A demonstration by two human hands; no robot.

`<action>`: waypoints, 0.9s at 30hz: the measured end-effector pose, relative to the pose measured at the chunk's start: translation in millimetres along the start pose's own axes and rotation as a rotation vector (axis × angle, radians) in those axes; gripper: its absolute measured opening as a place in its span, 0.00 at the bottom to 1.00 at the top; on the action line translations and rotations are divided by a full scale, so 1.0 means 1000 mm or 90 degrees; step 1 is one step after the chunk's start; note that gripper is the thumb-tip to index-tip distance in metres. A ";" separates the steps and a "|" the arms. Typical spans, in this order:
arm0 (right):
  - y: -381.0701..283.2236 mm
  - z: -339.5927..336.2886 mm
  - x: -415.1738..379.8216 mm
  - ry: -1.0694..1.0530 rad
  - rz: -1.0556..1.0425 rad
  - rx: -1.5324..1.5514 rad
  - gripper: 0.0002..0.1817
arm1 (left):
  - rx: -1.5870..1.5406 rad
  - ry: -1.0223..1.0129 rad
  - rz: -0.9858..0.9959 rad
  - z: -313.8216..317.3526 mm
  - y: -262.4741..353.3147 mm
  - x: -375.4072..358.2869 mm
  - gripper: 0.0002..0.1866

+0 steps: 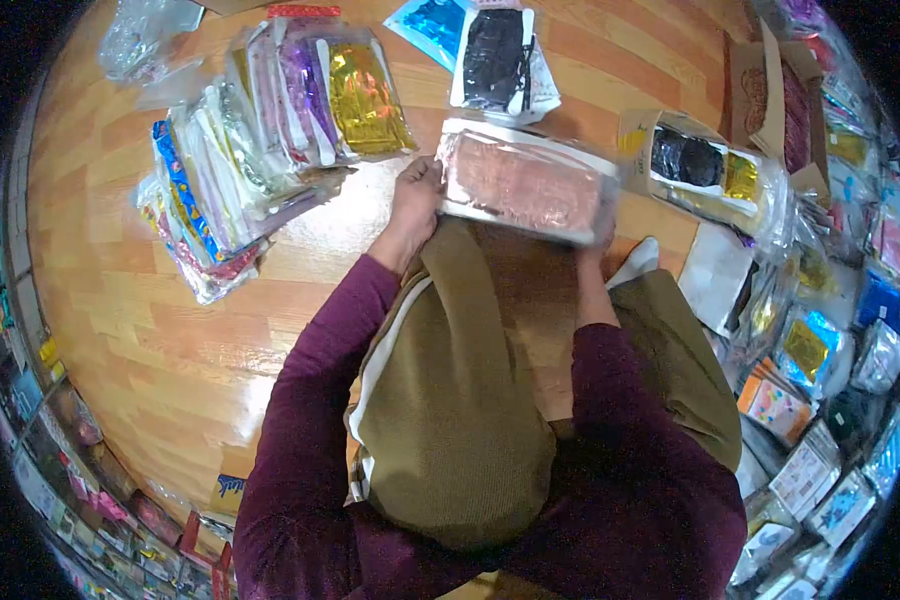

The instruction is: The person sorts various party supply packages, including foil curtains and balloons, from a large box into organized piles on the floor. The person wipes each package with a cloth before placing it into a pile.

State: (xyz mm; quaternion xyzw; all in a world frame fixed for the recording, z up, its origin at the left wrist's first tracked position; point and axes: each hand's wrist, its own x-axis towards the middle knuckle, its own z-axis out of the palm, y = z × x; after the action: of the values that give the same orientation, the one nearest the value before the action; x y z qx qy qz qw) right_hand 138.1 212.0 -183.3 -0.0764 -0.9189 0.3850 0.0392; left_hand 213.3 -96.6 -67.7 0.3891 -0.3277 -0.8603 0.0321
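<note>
Between my two hands is a flat packet of rose-gold foil [520, 180] in a clear wrapper with white edges, held lengthwise above the floor. My left hand [420, 190] is closed on its left end. Its right end is gripped by my right hand [598, 245], which is partly hidden behind the packet and slightly blurred. Just beyond the packet lies a black foil packet [493, 60] with white edges, partly over a blue packet [430, 28]. Left of my left hand, a gold foil packet [368, 95] ends a row of overlapping packets.
The overlapping row includes a purple packet [308, 90] and a blue patterned packet [185, 190]. At right stand an open cardboard box [770, 95] and more black and gold packets [688, 160]. Many wrapped goods [805, 470] line the right side; shelves [80, 490] edge the left.
</note>
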 end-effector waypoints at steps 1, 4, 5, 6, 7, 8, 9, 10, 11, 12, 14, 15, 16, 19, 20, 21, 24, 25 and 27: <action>-0.016 -0.020 -0.014 -0.058 -0.089 -0.237 0.18 | -0.002 -0.001 -0.007 -0.012 -0.021 0.015 0.06; -0.026 -0.027 -0.032 0.126 0.093 -0.167 0.15 | 0.221 -0.029 -0.041 -0.029 -0.046 0.041 0.07; -0.029 -0.033 -0.035 0.146 0.153 0.021 0.13 | 0.306 -0.030 -0.061 -0.032 -0.047 0.044 0.08; -0.040 -0.039 -0.034 0.146 0.158 0.019 0.13 | 0.394 -0.031 -0.081 -0.028 -0.039 0.042 0.09; -0.052 -0.044 -0.031 0.156 0.182 0.116 0.13 | 0.421 -0.021 -0.100 -0.020 -0.027 0.035 0.12; -0.059 -0.045 -0.031 0.165 0.206 0.214 0.14 | 0.425 -0.020 -0.102 -0.019 -0.023 0.034 0.12; -0.046 -0.042 -0.022 0.116 0.137 0.134 0.17 | 0.461 -0.043 -0.120 -0.019 -0.020 0.033 0.14; -0.089 -0.046 -0.021 0.073 0.080 0.097 0.16 | 0.498 -0.069 -0.139 -0.018 -0.019 0.033 0.16; -0.139 -0.046 -0.024 0.031 0.024 0.060 0.16 | 0.501 -0.073 -0.141 -0.018 -0.021 0.034 0.16; -0.143 -0.030 -0.024 0.002 -0.126 0.029 0.18 | 0.499 -0.056 -0.120 -0.019 -0.024 0.035 0.13; -0.158 0.002 -0.026 -0.118 -0.330 -0.063 0.22 | 0.497 -0.050 -0.098 -0.016 -0.025 0.036 0.11; -0.151 0.027 -0.033 -0.270 -0.390 0.014 0.26 | 0.534 -0.038 -0.081 -0.015 -0.023 0.034 0.08; -0.159 0.051 -0.046 -0.295 -0.465 0.005 0.22 | 0.570 -0.025 -0.063 -0.013 -0.024 0.031 0.06; -0.163 0.073 -0.071 -0.286 -0.641 -0.083 0.20 | 0.508 0.026 0.075 -0.015 -0.035 0.028 0.06; -0.145 0.084 -0.070 -0.271 -0.658 -0.142 0.21 | 0.717 0.064 0.077 -0.016 -0.032 0.030 0.07; -0.142 0.083 -0.062 -0.267 -0.652 -0.138 0.21 | 0.717 0.066 -0.003 -0.021 -0.038 0.037 0.10; -0.118 0.058 -0.046 -0.339 -0.574 -0.349 0.24 | 0.780 0.037 0.097 -0.010 -0.029 0.025 0.10; -0.109 0.049 -0.037 -0.342 -0.586 -0.398 0.26 | 0.780 0.042 0.100 -0.015 -0.033 0.029 0.10; -0.097 0.031 -0.022 -0.356 -0.516 -0.593 0.26 | 0.774 0.047 0.096 -0.019 -0.037 0.031 0.10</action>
State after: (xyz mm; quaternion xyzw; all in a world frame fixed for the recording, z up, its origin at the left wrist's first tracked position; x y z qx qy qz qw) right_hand 145.4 119.6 -136.1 0.3678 -0.9205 -0.0908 -0.0955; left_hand 212.3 -87.2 -118.2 0.3433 -0.7851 -0.5005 -0.1237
